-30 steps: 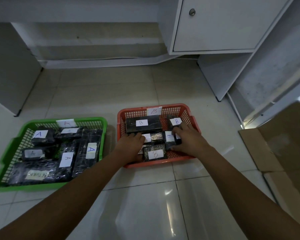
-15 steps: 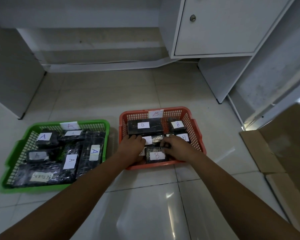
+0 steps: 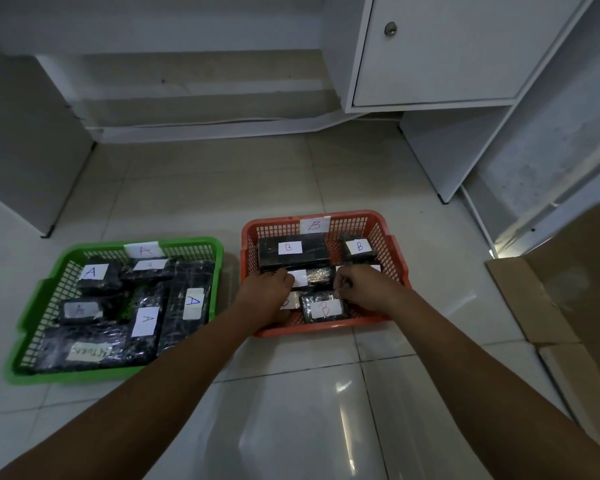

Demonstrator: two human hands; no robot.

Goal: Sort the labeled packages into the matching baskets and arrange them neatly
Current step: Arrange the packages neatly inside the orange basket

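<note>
An orange basket tagged B sits on the floor and holds several black wrapped packages with white B labels. Both hands are inside it. My left hand lies over the packages on the basket's left side, its fingers curled at a middle package. My right hand has curled fingers at the far right corner of the front B package. Whether either hand truly grips its package is hidden. A green basket tagged A stands to the left, packed with black A-labelled packages.
White cabinet with a knobbed door stands behind the baskets, its side panel reaching the floor at right. Flattened cardboard lies at the right edge. A white panel stands at far left. Glossy floor tiles spread in front.
My right hand drew in from the basket's right side to the front B package. My left hand stayed on the left packages. The view rose slightly.
</note>
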